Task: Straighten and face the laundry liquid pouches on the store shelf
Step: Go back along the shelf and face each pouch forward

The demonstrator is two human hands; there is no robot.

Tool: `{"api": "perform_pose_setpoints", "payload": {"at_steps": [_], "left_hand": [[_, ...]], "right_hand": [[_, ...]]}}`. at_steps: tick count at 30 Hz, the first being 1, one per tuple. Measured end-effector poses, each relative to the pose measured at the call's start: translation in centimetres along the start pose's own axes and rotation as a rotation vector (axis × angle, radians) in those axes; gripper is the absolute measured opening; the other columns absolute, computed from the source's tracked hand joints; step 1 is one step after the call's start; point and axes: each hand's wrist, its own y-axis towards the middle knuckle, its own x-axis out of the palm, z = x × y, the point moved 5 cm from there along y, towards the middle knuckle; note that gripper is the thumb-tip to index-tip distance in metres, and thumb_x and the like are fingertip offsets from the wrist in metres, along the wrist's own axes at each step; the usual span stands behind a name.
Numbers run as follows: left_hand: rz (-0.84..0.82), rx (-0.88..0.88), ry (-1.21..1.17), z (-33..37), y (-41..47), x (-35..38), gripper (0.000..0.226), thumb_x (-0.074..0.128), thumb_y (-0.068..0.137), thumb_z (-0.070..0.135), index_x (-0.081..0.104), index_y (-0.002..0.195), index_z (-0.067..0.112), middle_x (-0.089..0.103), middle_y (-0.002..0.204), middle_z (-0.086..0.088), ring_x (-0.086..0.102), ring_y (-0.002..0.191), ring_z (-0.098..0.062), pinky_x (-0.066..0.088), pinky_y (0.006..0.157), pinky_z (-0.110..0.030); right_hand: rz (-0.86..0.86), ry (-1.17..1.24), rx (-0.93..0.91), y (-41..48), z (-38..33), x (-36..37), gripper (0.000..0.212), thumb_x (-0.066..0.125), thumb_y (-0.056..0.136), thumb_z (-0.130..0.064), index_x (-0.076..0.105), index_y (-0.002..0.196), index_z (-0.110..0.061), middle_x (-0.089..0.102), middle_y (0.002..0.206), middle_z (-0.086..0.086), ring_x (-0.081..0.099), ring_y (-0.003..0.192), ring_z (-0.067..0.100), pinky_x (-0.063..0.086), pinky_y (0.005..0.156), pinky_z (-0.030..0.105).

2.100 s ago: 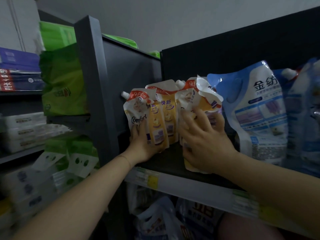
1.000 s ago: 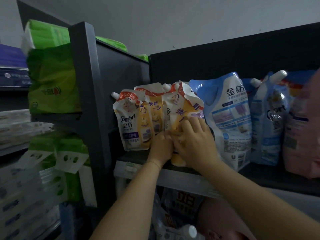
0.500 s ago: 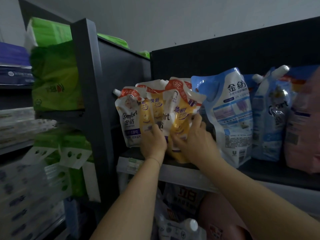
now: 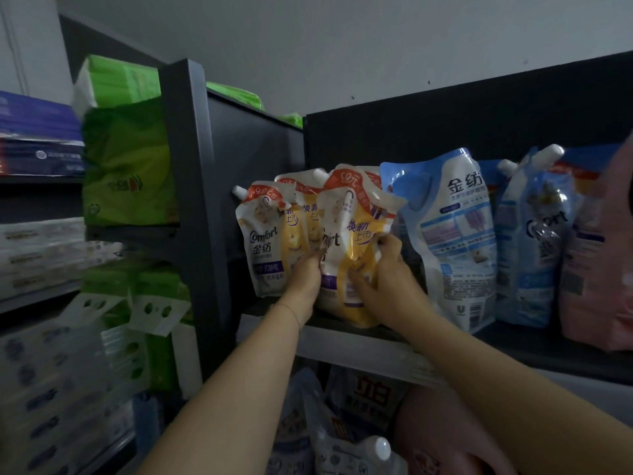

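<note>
Left hand [image 4: 305, 275] gripped the front yellow pouch [image 4: 349, 241] at its left edge, fingers curled. Right hand [image 4: 387, 282] pinched its right edge, thumb on the face. The pouch stood at the shelf's [image 4: 342, 341] front edge, near the left end. Probably soft, sloshy, slick film, fairly heavy; low side seams looked the best hold. Long axis upright, slightly tilted, top crumpled, label facing out.

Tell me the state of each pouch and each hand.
front yellow pouch: held at both sides, top creased.
left yellow pouch: standing, label facing out.
large blue pouch: standing, label facing out.
left hand: grips front yellow pouch.
right hand: pinches front yellow pouch.
</note>
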Motion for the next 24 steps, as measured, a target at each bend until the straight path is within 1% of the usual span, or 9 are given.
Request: {"api": "perform_pose_setpoints", "payload": {"at_steps": [4,7,10,12,14,16,19,22,24], "left_hand": [[0.137,0.051,0.059,0.6,0.2,-1.5,0.022,0.049,0.098,0.024,0.064,0.111,0.016,0.067,0.105,-0.003,0.062,0.095,-0.022,0.051,0.082,-0.033],[0.287,0.127,0.175,1.1,0.0,-3.3,0.021,0.047,0.097,0.029,0.064,0.096,0.016,0.066,0.101,-0.006,0.063,0.096,-0.027,0.052,0.084,-0.040],[0.457,0.165,0.397,2.0,-0.8,-5.4,0.031,0.039,0.100,0.035,0.060,0.106,0.013,0.056,0.114,-0.005,0.057,0.101,-0.027,0.043,0.079,-0.035],[0.562,0.097,0.564,2.8,-1.4,-6.8,0.037,0.031,0.102,0.034,0.056,0.115,0.010,0.049,0.121,-0.008,0.055,0.103,-0.031,0.037,0.074,-0.034],[0.632,0.041,0.648,3.4,-1.8,-7.9,0.038,0.029,0.103,0.030,0.054,0.117,0.007,0.047,0.126,-0.011,0.054,0.105,-0.034,0.034,0.073,-0.036],[0.665,0.037,0.699,3.5,-2.0,-8.4,0.034,0.031,0.102,0.024,0.054,0.116,0.002,0.045,0.130,-0.012,0.055,0.105,-0.036,0.034,0.073,-0.035],[0.655,0.081,0.637,2.8,-2.3,-7.9,0.032,0.032,0.102,0.024,0.046,0.123,0.003,0.038,0.134,-0.012,0.056,0.103,-0.035,0.036,0.070,-0.031],[0.616,0.200,0.562,2.7,-3.0,-7.0,0.026,0.040,0.099,0.029,0.036,0.120,0.015,0.033,0.129,-0.008,0.058,0.093,-0.030,0.033,0.052,-0.021],[0.565,0.195,0.592,2.7,-3.0,-6.5,0.025,0.043,0.098,0.033,0.034,0.116,0.018,0.033,0.124,-0.005,0.056,0.084,-0.025,0.027,0.046,-0.020]], "right_hand": [[-0.080,0.167,0.043,0.8,-0.1,0.5,0.056,0.057,0.093,-0.028,0.020,0.135,-0.026,0.056,0.126,0.004,0.059,0.102,0.016,0.048,0.080,0.028],[-0.146,0.223,0.046,1.1,-1.0,1.3,0.052,0.055,0.095,-0.024,0.020,0.134,-0.027,0.057,0.123,0.000,0.058,0.098,0.010,0.048,0.077,0.023],[-0.165,0.209,0.019,1.5,-2.6,2.6,0.052,0.054,0.096,-0.024,0.020,0.135,-0.024,0.063,0.116,0.004,0.064,0.095,0.018,0.054,0.080,0.035],[-0.163,0.154,-0.030,2.0,-3.8,3.7,0.054,0.054,0.096,-0.024,0.018,0.137,-0.024,0.067,0.104,0.007,0.067,0.085,0.022,0.056,0.076,0.043],[-0.167,0.148,-0.062,2.6,-4.7,5.0,0.056,0.054,0.096,-0.022,0.015,0.136,-0.029,0.068,0.097,0.007,0.067,0.079,0.021,0.057,0.072,0.044],[-0.168,0.169,-0.050,3.4,-4.9,6.2,0.062,0.055,0.095,-0.020,0.012,0.137,-0.032,0.067,0.101,0.005,0.067,0.081,0.021,0.056,0.074,0.044],[-0.195,0.141,0.032,4.6,-4.0,7.1,0.067,0.058,0.093,-0.024,0.011,0.140,-0.025,0.065,0.109,0.007,0.066,0.088,0.025,0.054,0.078,0.043],[-0.235,0.014,0.096,5.5,-3.1,7.4,0.059,0.059,0.091,-0.039,0.027,0.135,-0.016,0.064,0.112,0.010,0.063,0.095,0.027,0.053,0.079,0.040],[-0.239,-0.131,0.088,5.9,-3.2,7.6,0.062,0.056,0.090,-0.046,0.025,0.136,-0.019,0.065,0.107,0.009,0.065,0.090,0.027,0.055,0.077,0.042]]}}
